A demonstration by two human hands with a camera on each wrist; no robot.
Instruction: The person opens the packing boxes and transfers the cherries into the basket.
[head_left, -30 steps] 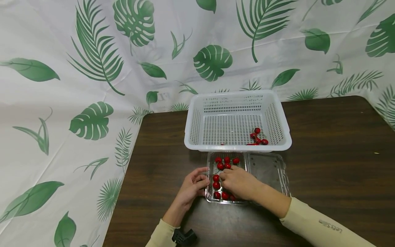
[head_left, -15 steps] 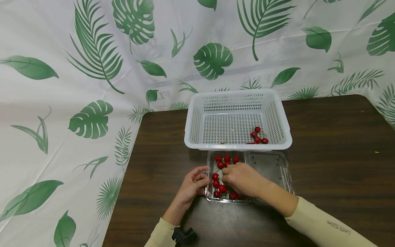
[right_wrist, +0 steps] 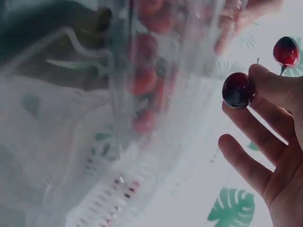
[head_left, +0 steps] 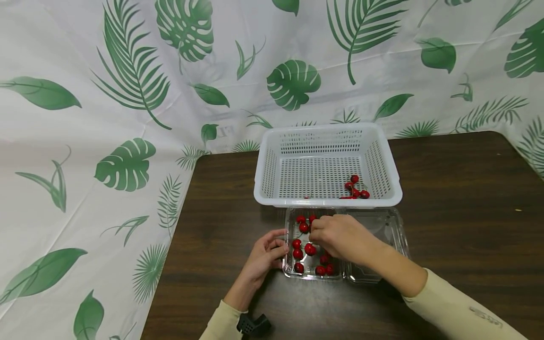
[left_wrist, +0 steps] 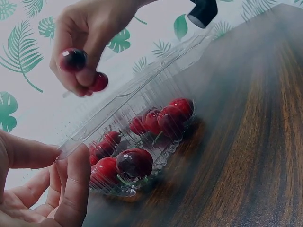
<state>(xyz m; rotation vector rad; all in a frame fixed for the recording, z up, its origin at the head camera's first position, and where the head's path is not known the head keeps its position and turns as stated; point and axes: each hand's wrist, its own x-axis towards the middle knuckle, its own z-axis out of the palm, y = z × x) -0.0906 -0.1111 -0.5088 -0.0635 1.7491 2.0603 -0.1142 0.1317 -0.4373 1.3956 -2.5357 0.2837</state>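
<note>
A clear plastic clamshell box (head_left: 313, 277) lies open on the table with several red cherries (head_left: 298, 254) in its left half. At its left side my left hand (head_left: 265, 257) pinches the rim between thumb and fingers, as the left wrist view shows. Over the box is my right hand (head_left: 337, 237), which holds cherries above the rim. In the right wrist view its thumb and fingers pinch one dark cherry (right_wrist: 238, 90), and a second cherry (right_wrist: 286, 51) sits on a stem beside the thumb. My right hand hides part of the box in the head view.
A white perforated basket (head_left: 328, 203) stands just behind the box, with several cherries (head_left: 355, 192) at its front right. The clamshell's lid (head_left: 395, 226) lies flat to the right. Beneath everything is a dark wooden table (head_left: 459, 226), and a leaf-print cloth (head_left: 238, 28) hangs behind.
My right hand has shifted slightly to the right and away from me, with a cherry moving along below it. More cherries at the box's near side now show. My left hand stays put.
</note>
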